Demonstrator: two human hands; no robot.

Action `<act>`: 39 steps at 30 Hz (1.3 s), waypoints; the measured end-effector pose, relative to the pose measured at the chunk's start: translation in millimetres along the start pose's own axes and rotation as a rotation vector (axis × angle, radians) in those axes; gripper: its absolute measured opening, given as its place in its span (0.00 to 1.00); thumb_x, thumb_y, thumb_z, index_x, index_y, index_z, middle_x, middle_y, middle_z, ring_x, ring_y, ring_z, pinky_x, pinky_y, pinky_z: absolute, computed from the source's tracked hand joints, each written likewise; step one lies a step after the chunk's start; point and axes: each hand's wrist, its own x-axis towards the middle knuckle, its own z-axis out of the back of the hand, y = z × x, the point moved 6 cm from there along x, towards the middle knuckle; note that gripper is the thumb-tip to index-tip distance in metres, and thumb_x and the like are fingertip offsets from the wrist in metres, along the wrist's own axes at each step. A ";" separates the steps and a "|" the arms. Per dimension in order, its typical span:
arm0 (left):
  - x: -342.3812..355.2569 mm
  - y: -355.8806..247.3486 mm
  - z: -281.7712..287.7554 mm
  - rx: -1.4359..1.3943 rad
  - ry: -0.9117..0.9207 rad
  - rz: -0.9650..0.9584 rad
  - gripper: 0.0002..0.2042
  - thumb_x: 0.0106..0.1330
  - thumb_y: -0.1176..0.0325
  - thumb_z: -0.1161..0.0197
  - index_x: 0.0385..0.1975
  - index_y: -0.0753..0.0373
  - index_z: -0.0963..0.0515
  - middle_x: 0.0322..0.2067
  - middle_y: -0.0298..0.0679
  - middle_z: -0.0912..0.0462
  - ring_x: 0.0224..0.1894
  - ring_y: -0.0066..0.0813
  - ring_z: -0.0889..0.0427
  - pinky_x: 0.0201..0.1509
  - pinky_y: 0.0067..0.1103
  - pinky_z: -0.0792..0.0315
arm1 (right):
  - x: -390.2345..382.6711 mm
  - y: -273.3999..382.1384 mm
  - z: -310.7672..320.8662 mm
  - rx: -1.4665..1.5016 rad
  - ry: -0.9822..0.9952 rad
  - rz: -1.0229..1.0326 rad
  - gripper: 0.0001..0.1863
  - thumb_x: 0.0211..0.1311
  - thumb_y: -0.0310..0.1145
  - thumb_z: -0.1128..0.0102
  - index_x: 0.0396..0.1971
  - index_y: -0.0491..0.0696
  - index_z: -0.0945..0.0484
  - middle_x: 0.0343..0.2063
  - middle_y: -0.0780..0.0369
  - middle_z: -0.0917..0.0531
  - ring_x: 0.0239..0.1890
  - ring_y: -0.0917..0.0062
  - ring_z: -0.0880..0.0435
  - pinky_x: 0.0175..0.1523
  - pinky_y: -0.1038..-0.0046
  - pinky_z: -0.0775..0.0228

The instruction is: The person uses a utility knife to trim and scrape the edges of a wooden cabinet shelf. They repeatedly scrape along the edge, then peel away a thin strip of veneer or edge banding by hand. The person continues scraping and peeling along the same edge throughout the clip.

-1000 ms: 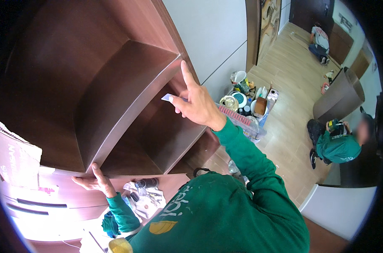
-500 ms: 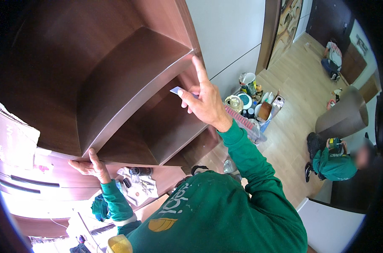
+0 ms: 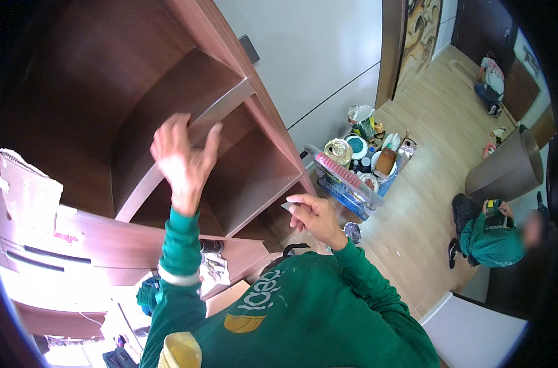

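Observation:
A brown wooden cabinet with a curved shelf (image 3: 227,104) fills the left of the head view. My left hand (image 3: 184,159) is raised at the shelf's curved front edge with its fingers spread, holding nothing; whether it touches the edge I cannot tell. My right hand (image 3: 319,219) pinches a small flat grey piece (image 3: 287,206), like a scraper blade, between thumb and fingers. This hand hovers before the cabinet's lower right compartment, apart from the wood. Most of the flat piece is hidden by the fingers.
A clear plastic box (image 3: 371,205) of cans, jars and bottles stands on the floor to the right. A cardboard piece (image 3: 30,190) leans at the far left. One co-worker (image 3: 491,236) in green sits at right beside a brown roll (image 3: 506,168); another person (image 3: 491,86) crouches farther back.
My left hand has left the shelf's lower left corner and moved up and right along its edge. My right hand has dropped from the shelf's right end, still pinching the flat piece.

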 end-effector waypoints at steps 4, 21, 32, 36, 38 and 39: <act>40.1 -33.4 -49.3 0.092 0.018 -0.005 0.23 0.49 0.49 0.22 0.35 0.61 0.19 0.37 0.37 0.18 0.40 0.40 0.20 0.44 0.35 0.26 | -20.8 -14.4 20.2 0.071 0.033 -0.038 0.15 0.69 0.30 0.41 0.52 0.39 0.21 0.22 0.63 0.17 0.21 0.85 0.20 0.26 0.81 0.28; 11.6 -26.5 -32.4 -0.083 -0.159 0.032 0.11 0.54 0.66 0.28 0.37 0.59 0.18 0.37 0.37 0.16 0.39 0.39 0.19 0.43 0.32 0.27 | -60.3 -21.5 41.9 -0.015 0.048 -0.133 0.13 0.69 0.30 0.42 0.50 0.41 0.20 0.22 0.61 0.16 0.19 0.83 0.20 0.25 0.81 0.30; -79.2 58.1 93.6 0.216 -0.281 0.219 0.04 0.56 0.75 0.28 0.30 0.61 0.17 0.37 0.34 0.15 0.40 0.34 0.18 0.43 0.28 0.28 | -71.2 -29.3 55.1 -0.055 0.039 -0.143 0.13 0.69 0.31 0.41 0.48 0.41 0.20 0.22 0.61 0.16 0.19 0.83 0.20 0.23 0.82 0.35; -105.6 79.7 123.4 0.353 -0.278 0.272 0.03 0.57 0.75 0.30 0.30 0.60 0.16 0.39 0.35 0.15 0.40 0.37 0.18 0.46 0.30 0.27 | -72.2 -31.9 52.0 -0.071 0.060 -0.151 0.13 0.69 0.31 0.41 0.48 0.41 0.21 0.23 0.61 0.15 0.19 0.83 0.20 0.23 0.83 0.34; -121.0 83.9 134.2 0.431 -0.279 0.372 0.04 0.60 0.72 0.29 0.33 0.61 0.15 0.35 0.35 0.15 0.36 0.33 0.17 0.42 0.28 0.26 | -72.3 -34.8 48.8 -0.073 0.079 -0.153 0.13 0.69 0.32 0.41 0.48 0.41 0.21 0.23 0.61 0.15 0.19 0.83 0.20 0.23 0.82 0.33; -135.1 90.6 134.6 0.250 -0.273 0.577 0.05 0.61 0.70 0.29 0.35 0.60 0.15 0.33 0.35 0.15 0.33 0.29 0.17 0.39 0.26 0.26 | -73.2 -36.6 47.5 -0.038 0.084 -0.162 0.13 0.69 0.32 0.40 0.48 0.41 0.21 0.23 0.60 0.15 0.19 0.83 0.20 0.24 0.82 0.32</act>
